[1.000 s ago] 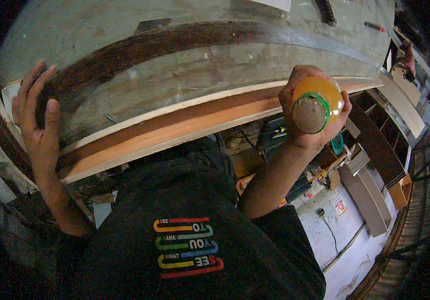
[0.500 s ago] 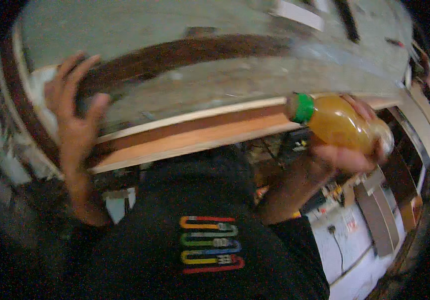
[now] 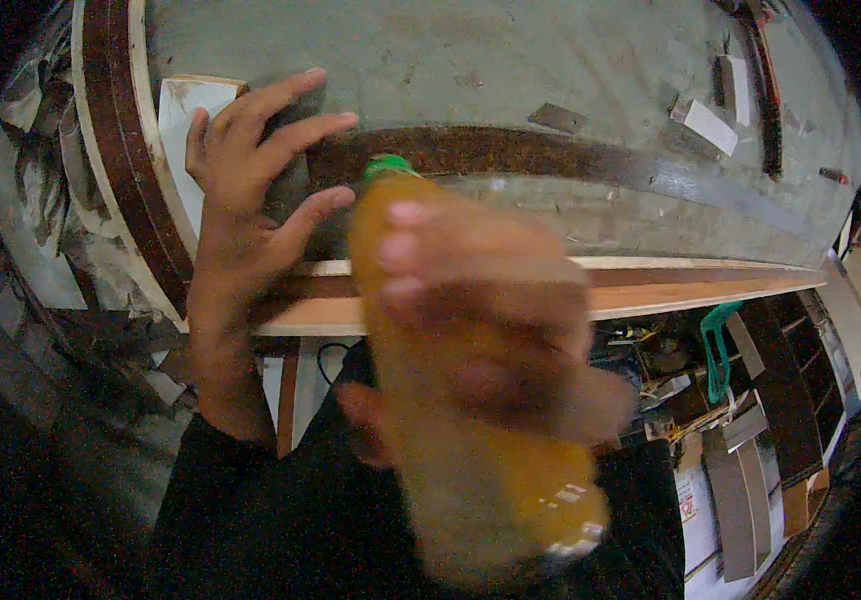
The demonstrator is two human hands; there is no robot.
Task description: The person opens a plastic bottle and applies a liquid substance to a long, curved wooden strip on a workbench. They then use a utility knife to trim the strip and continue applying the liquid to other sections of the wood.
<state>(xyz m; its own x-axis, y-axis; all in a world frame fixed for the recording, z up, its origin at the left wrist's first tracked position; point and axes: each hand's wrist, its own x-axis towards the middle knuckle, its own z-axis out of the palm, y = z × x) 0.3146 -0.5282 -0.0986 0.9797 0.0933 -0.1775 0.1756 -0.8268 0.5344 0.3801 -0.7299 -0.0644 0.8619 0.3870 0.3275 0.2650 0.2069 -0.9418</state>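
My right hand (image 3: 495, 320) is wrapped around an orange bottle (image 3: 470, 480) with a green cap (image 3: 388, 165), held close in front of the camera and blurred. The cap end points away from me, toward the table. My left hand (image 3: 250, 200) lies flat with fingers spread on the grey tabletop (image 3: 510, 70), near its wooden front edge (image 3: 690, 285) and over a dark brown curved strip (image 3: 550, 155). The two hands are apart; the bottle's cap is just right of my left fingertips.
Small wood scraps and a white block (image 3: 708, 125) lie on the far right of the table. A pale board (image 3: 190, 100) lies under my left hand. Below the table edge at right are shelves, a green tool (image 3: 718, 345) and loose boards (image 3: 740, 490).
My right hand has brought the bottle from the right side to the middle, close to the camera. My left hand stayed flat on the table while the view shifted.
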